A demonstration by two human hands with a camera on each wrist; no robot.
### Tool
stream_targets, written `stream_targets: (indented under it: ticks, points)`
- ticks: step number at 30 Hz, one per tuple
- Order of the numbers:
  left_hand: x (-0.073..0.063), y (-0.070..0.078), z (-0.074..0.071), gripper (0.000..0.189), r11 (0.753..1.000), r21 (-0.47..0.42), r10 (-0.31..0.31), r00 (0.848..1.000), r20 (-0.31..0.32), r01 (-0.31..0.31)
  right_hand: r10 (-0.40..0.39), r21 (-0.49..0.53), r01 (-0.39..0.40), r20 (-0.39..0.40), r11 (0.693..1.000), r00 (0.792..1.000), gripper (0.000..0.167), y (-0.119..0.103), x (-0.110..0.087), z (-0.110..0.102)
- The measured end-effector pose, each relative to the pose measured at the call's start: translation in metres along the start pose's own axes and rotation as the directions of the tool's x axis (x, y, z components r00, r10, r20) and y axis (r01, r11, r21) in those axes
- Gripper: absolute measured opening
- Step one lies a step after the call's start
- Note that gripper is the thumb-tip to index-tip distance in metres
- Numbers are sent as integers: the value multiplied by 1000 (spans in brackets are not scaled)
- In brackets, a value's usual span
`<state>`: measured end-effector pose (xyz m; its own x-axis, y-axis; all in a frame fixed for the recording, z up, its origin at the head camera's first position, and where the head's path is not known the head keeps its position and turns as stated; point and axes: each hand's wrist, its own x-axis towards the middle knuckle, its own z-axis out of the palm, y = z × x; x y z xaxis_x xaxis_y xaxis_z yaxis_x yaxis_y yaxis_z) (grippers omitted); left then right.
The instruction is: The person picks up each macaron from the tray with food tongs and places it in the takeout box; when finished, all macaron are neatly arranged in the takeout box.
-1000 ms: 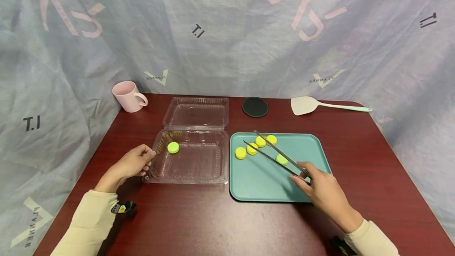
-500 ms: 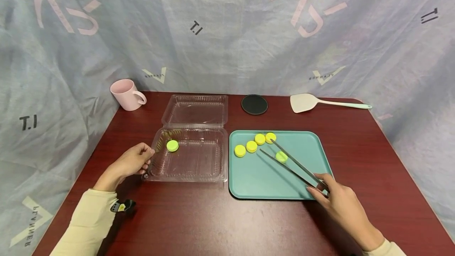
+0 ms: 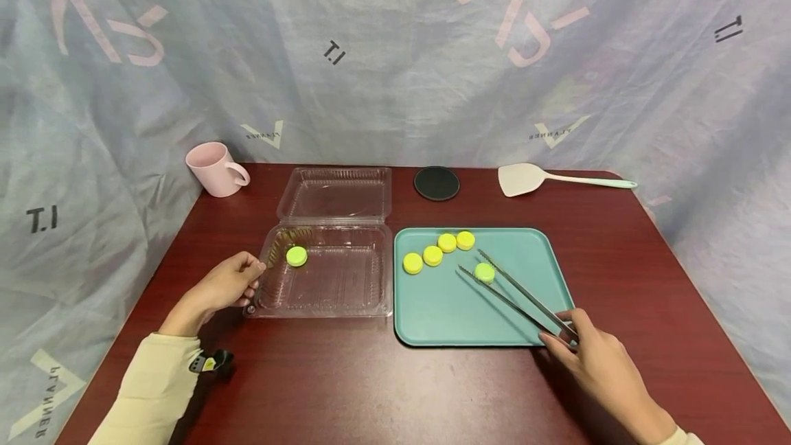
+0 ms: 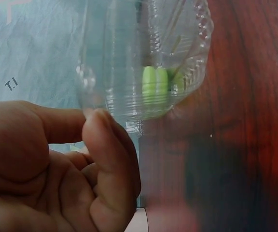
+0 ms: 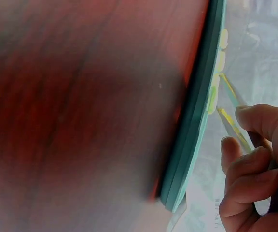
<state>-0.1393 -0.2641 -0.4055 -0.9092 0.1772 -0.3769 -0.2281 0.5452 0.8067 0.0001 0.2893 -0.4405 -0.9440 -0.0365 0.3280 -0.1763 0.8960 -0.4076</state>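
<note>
My right hand [image 3: 602, 362] grips metal tongs [image 3: 525, 297] over the right part of a teal tray [image 3: 445, 314]. The tongs' arms are spread, one on each side of a green macaron [image 3: 485, 272]; whether they touch it I cannot tell. Several yellow macarons [image 3: 432, 255] lie in a slanting row on the tray's far left. My left hand [image 3: 219, 290] pinches the left rim of a clear plastic container [image 3: 336, 287], thumb against forefinger in the left wrist view. Inside, near its far left corner, sits another green macaron [image 4: 155, 84].
The container's clear lid [image 3: 336, 194] lies folded back behind it. A pink mug [image 3: 216, 170] stands at the far left. A black round coaster [image 3: 436, 183] and a white spatula [image 3: 522, 179] lie along the table's back edge, before a grey cloth.
My right hand has drawn the tongs back to the right and toward me, from over the yellow macarons to around the green one. The left hand keeps its place on the rim.
</note>
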Motion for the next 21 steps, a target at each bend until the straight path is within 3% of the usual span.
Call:
stream_targets:
  ticks: [7, 15, 21]
  points:
    - [1, 0, 0, 24, 999, 20, -25, 1000, -11, 25, -8, -10, 9, 29, 1000, 1000, 33, 3, -4, 0]
    - [1, 0, -1, 24, 1000, 7, 5, 1000, -6, -5, 26, -14, -25, 57, 1000, 998, 31, 6, -5, 1]
    - [2, -1, -1, 24, 1000, 10, -8, 1000, -11, 8, 39, -6, -39, 60, 999, 997, 31, 8, -6, 3]
